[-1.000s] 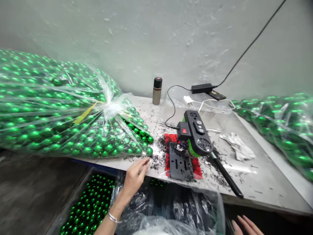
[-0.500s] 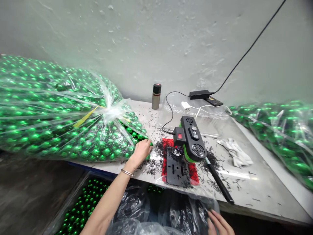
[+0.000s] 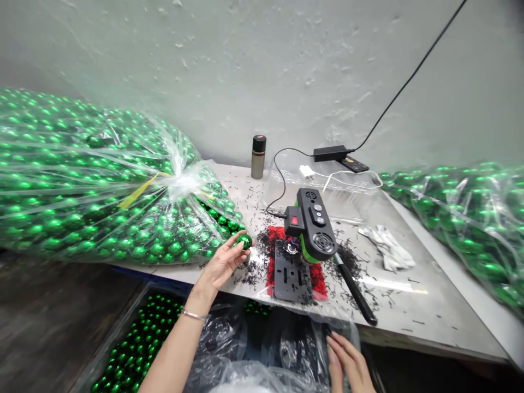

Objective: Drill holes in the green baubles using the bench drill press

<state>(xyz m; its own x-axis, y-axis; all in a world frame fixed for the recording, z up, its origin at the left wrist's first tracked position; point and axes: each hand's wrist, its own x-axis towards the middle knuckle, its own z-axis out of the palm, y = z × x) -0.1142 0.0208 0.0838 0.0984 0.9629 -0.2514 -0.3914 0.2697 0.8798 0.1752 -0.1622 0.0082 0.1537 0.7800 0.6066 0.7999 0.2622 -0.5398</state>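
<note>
Left hand (image 3: pixel 221 266): I am watching it pinching a shiny green ball (image 3: pixel 244 242).
Green ball: sitting at the fingertips, by the corner of the tied plastic bag (image 3: pixel 102 218), left of the slotted base plate (image 3: pixel 291 281).
Right hand (image 3: pixel 349 357): hovering low beside crinkled clear plastic (image 3: pixel 292 346); I am failing to tell whether it is gripping.

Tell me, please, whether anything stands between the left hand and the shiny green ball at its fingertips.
Nothing visible does: the left hand holds the shiny green ball directly between thumb and fingers.
</note>
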